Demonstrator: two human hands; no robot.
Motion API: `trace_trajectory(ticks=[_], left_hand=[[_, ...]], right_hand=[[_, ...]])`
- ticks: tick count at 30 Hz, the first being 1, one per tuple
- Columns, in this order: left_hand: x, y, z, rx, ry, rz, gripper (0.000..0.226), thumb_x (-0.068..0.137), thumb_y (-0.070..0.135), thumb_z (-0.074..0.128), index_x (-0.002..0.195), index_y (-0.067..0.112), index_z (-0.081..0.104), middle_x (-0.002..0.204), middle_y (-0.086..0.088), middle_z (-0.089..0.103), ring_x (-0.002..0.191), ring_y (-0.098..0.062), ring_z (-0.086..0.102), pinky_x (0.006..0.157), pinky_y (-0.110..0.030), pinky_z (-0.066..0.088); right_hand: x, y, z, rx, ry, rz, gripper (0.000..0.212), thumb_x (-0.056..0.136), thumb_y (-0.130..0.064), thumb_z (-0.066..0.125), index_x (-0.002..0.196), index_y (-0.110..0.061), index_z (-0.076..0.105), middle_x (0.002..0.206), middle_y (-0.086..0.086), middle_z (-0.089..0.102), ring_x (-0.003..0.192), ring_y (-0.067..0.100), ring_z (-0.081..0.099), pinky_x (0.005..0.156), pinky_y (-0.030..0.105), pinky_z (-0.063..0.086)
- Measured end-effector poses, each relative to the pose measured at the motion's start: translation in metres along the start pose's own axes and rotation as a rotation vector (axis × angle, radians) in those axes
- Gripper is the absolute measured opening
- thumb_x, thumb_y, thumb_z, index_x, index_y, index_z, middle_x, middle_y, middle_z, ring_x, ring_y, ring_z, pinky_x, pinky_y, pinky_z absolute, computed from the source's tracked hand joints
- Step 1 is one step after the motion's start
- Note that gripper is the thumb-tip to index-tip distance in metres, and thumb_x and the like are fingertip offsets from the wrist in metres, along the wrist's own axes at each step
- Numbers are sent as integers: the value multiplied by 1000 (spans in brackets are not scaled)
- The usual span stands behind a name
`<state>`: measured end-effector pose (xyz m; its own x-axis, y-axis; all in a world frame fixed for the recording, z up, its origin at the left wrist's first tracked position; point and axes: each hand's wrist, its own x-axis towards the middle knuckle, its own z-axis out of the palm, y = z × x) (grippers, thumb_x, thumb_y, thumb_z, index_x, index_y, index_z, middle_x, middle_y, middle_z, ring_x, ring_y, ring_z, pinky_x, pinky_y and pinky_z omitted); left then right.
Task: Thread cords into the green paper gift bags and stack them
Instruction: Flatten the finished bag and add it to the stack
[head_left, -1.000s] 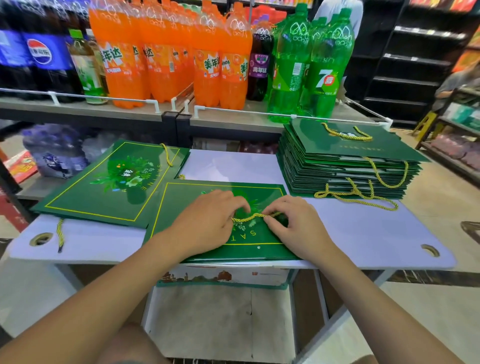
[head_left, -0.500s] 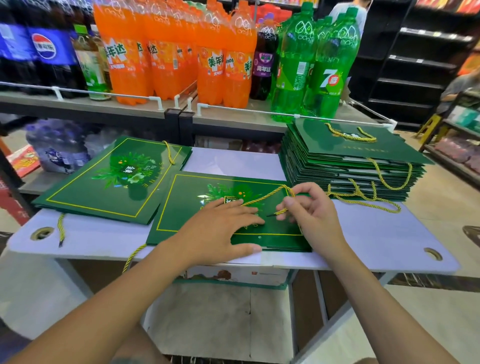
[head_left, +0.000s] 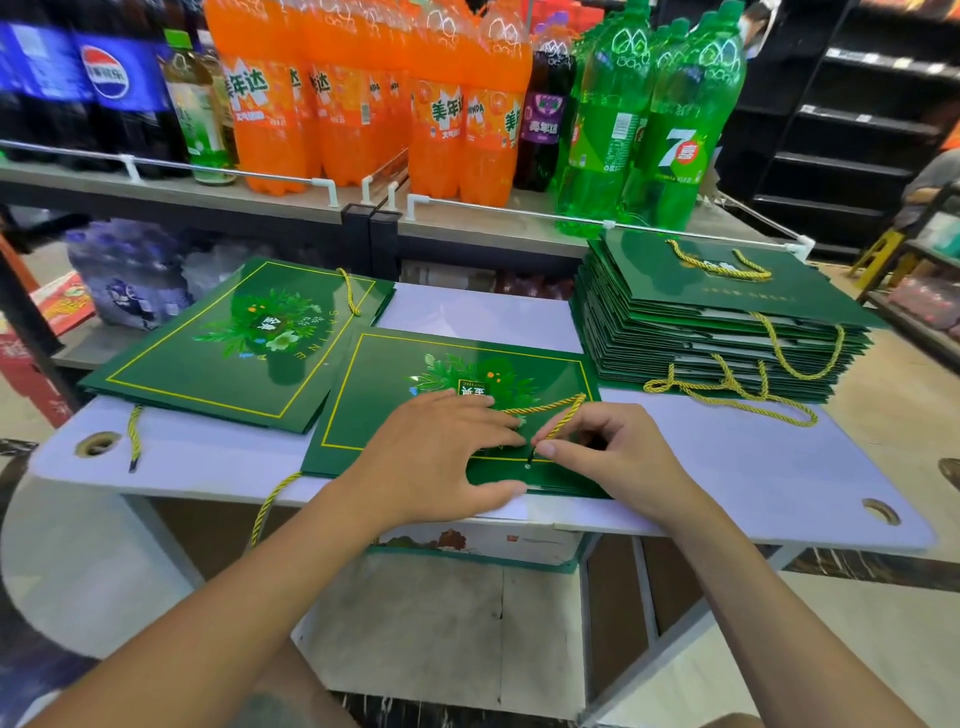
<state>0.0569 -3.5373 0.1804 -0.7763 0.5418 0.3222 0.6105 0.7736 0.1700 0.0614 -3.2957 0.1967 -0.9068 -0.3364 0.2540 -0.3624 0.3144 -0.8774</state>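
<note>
A flat green bag (head_left: 415, 405) is lying at the near edge of the white tabletop (head_left: 727, 467), its near side just over the edge. The left hand (head_left: 441, 457) is pressing on it, open and flat, fingers spread. The right hand (head_left: 608, 457) is pinching the yellow cord (head_left: 563, 415) near its dark tip, which is pointing at a small hole in the bag (whether the tip is in, I cannot tell). A stack (head_left: 717, 338) of corded bags is sitting at the far right corner; another bag (head_left: 208, 353) is lying toward the far left.
</note>
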Motion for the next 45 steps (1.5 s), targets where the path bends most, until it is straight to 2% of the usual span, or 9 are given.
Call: trace_trajectory(ticks=[6,13,16,20,23,31,37,41,45], left_hand=[[0,2,-1,4,11,12,60,87,76,46,134,43,65,143,24,58,141,-4,44,120,-34,30],[-1,3,-1,3,25,16,58,89,74,46,133,43,67,140,25,59,140,-3,46,119,-34,32],[0,4,-2,-6,33,23,55,90,73,47,130,42,69,137,25,62,138,-3,48,118,-34,33],[-2,4,-1,-24,129,30,48,94,69,45,119,40,75,122,23,71,124,-5,62,105,-40,52],[-2,5,-2,-80,185,33,44,98,64,42,115,40,75,110,20,75,107,-6,69,81,-40,59],[-3,3,-2,-140,227,41,43,102,58,38,113,41,76,110,22,75,103,-3,69,73,-38,59],[-2,0,-1,-158,187,7,55,103,62,28,108,38,77,104,19,75,96,-10,70,71,-38,58],[-2,-2,0,-180,187,-4,57,103,63,27,110,37,77,106,18,76,98,-11,71,75,-39,59],[-1,-3,1,-173,177,-4,58,104,63,25,103,34,76,98,15,76,91,-12,70,71,-40,58]], right_hand=[[0,-4,2,-8,-30,-37,10,86,-3,80,84,-12,77,88,7,78,66,-3,62,65,10,45],[2,4,3,-85,-36,-33,10,86,-14,82,85,-23,79,76,-2,74,64,6,58,62,23,46],[4,6,5,-187,-30,-32,3,86,-20,84,87,-22,81,80,1,74,72,20,66,67,43,53],[10,-5,0,-374,-85,-86,6,88,-28,81,84,-25,79,83,-10,67,75,12,63,66,30,49],[17,-23,-9,-493,-161,-125,13,95,-31,74,83,-25,77,91,-20,59,84,6,60,71,17,41],[11,-45,-11,-789,-240,-103,56,99,-65,33,89,-28,74,98,-18,55,100,7,53,87,44,48],[-1,-54,-7,-816,69,-127,41,95,-60,48,115,-32,70,117,-15,62,115,10,54,98,43,47],[-28,-67,11,-757,511,-209,3,91,-32,67,88,-30,67,77,-13,59,78,10,56,69,37,49],[-42,-68,40,-647,287,169,17,95,-41,58,87,-37,72,56,-15,66,55,8,62,63,32,54]])
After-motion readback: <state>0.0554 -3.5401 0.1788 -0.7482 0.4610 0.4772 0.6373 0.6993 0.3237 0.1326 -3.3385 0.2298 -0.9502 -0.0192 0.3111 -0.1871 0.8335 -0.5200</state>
